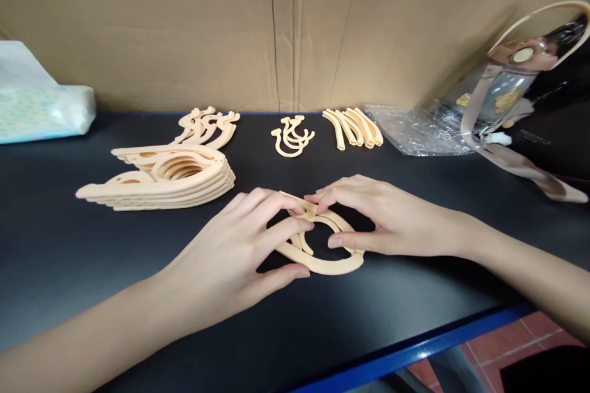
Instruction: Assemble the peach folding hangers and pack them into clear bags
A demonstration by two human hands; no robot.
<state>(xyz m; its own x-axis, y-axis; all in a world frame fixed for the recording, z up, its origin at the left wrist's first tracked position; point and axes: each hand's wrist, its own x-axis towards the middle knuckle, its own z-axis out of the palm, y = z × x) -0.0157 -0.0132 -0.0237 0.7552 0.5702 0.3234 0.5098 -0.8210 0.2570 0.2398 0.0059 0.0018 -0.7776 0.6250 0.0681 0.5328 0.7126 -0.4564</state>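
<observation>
A cream plastic folding clothes hanger [334, 266] lies on the black tabletop between my hands, its curved pieces forming a ring. My left hand [258, 236] grips its left side, with the thumb at the near edge and fingers across the top. On the right side, my right hand [369, 215] pinches it, the thumb inside the ring and the fingertips at the far edge. Fingers cover parts of the joints. Left of it sits a stack of similar folded hangers [203, 187].
Along the back lie curved cream pieces [225, 128], small hooks [290, 152] and slim arm pieces [354, 129]. A clear plastic bag [415, 129] and a strapped bottle [507, 89] stand at right, a tissue pack [50, 113] at left. Cardboard [184, 24] rises behind; the table's blue edge [415, 353] is near.
</observation>
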